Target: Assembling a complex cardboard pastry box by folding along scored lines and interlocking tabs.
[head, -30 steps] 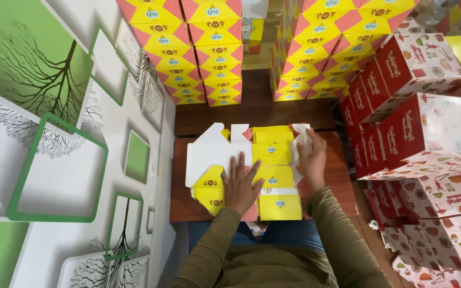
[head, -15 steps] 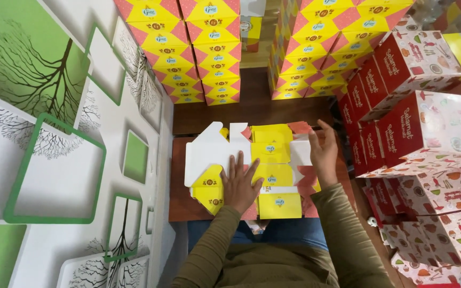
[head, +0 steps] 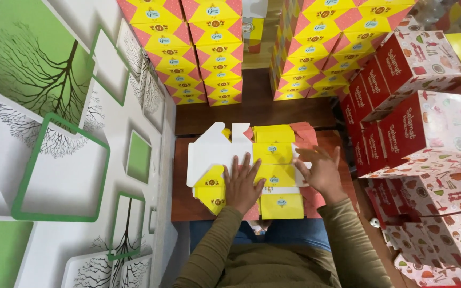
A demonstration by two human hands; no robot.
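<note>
Head view, left to right: wall panel [head: 54,160] with green squares and tree prints fills the 9 o'clock side, no part in the work. Left hand [head: 243,184] lies palm-down on the flat box blank [head: 273,165], fingers [head: 247,162] spread and pressing the yellow panels, with the white unprinted flap [head: 212,152] lying open at its 10 o'clock. Blank sits on a brown bench [head: 185,205] right in front of the person, roughly frame centre, on top of what looks like a stack of the same blanks; can't tell how many. Right hand [head: 321,170] sits at 3 o'clock of the left, on the blank's right edge, fingers loosely spread with tips on the edge of a side panel; can't tell if it's pinching the card or just touching. Judgement: folding step in hand, blank still flat, no walls up yet, so early in the forming. Next move likely calls for the left hand pinning the base while the right lifts the side panel along its crease; keep the crease square or the tabs won't line up. Blank look: yellow faces with pink-red triangle corners and small round badges, white inside, thin card, will flex easily. Finished yellow boxes [head: 209,48] stacked at 12 o'clock, red-and-white printed boxes [head: 428,128] piled at 3 o'clock.
</note>
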